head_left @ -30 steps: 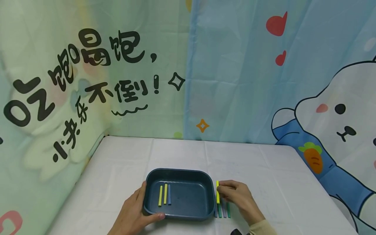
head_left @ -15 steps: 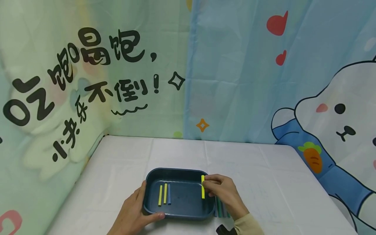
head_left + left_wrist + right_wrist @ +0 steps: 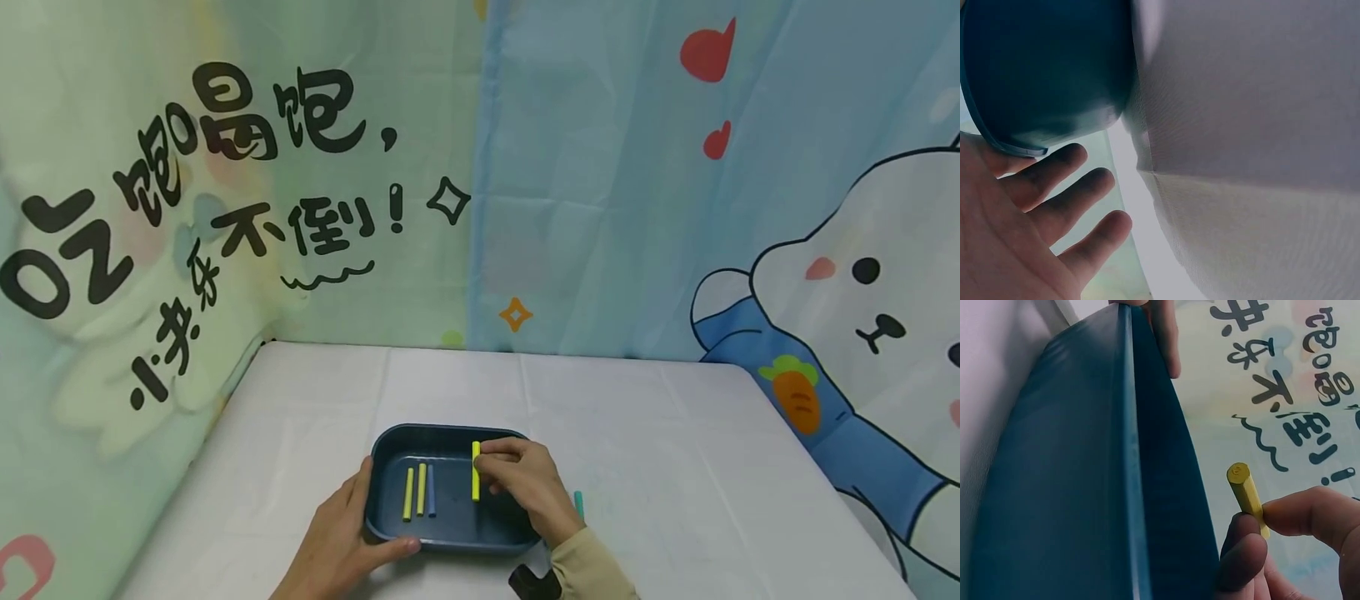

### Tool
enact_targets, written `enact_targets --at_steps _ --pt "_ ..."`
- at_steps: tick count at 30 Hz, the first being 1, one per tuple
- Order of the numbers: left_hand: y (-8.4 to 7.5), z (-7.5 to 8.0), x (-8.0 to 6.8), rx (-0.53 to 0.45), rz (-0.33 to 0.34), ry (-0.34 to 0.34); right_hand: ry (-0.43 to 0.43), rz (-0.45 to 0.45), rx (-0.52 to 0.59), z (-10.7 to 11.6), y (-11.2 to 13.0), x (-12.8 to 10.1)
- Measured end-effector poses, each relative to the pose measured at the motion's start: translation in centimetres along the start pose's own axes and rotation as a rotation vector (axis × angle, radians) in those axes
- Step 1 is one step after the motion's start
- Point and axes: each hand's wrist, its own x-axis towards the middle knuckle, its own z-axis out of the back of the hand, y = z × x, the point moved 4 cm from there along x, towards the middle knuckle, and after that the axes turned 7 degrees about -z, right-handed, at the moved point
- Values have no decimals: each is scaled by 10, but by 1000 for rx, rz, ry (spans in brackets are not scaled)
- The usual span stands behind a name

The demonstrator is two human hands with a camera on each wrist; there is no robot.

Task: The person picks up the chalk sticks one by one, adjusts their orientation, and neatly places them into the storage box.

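Observation:
A dark blue tray (image 3: 450, 546) sits on the white-covered table. My left hand (image 3: 333, 529) rests against its near left corner, thumb along the front side and the other fingers extended by the left end. In the left wrist view, the fingers (image 3: 1063, 212) look nearly straight and spread. My right hand (image 3: 525, 483) pinches a yellow chalk stick (image 3: 476, 472) upright over the tray's right half, between thumb and fingertips. Two yellow chalk sticks (image 3: 408, 495) and a blue chalk stick (image 3: 431, 492) lie side by side in the tray's left half.
A green chalk stick (image 3: 578, 505) shows on the table just right of my right wrist; the hand and sleeve hide others. A black object (image 3: 534, 583) is at the right sleeve. Printed curtains (image 3: 600, 208) stand behind the table (image 3: 645, 433).
My right hand has carried the yellow chalk stick leftward, from beside the tray to above its inside. My left hand stays at the tray's corner.

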Motion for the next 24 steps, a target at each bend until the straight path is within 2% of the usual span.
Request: enact_targets --at_steps 7,14,24 --pt "0 -1 0 1 51 49 -2 26 2 -17 -2 6" --pt "-1 0 0 4 28 35 -58 8 -47 -25 -5 12" --pt "-2 0 2 4 43 37 -43 36 -55 -36 -4 19"
